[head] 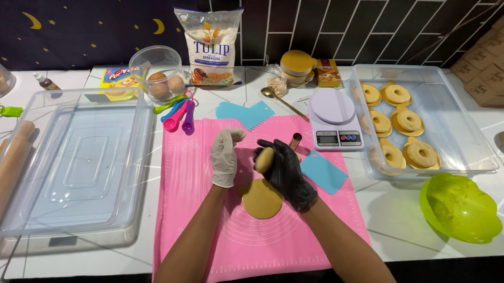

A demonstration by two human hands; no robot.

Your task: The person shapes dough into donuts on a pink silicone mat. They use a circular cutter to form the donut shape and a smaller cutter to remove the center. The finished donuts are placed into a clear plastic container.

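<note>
Your right hand (pixel 287 173), in a black glove, is closed around a small piece of dough (pixel 264 158), holding it up off the pink mat (pixel 193 223). Your left hand (pixel 224 157), in a white glove, hangs just beside it with the fingers loosely curled and nothing in them. Directly below your right hand lies a round gold card disc (pixel 261 200), partly hidden by your wrist. Just beyond your right knuckles stands a small metal ring cutter (pixel 295 141), and the blue scraper (pixel 322 172) lies close to that hand's outer side. The dough looks soft, so a tight squeeze could deform it or leave it stuck to the glove. A backward sweep of the right hand could tip the cutter, and a careless drop could miss the disc.
</note>
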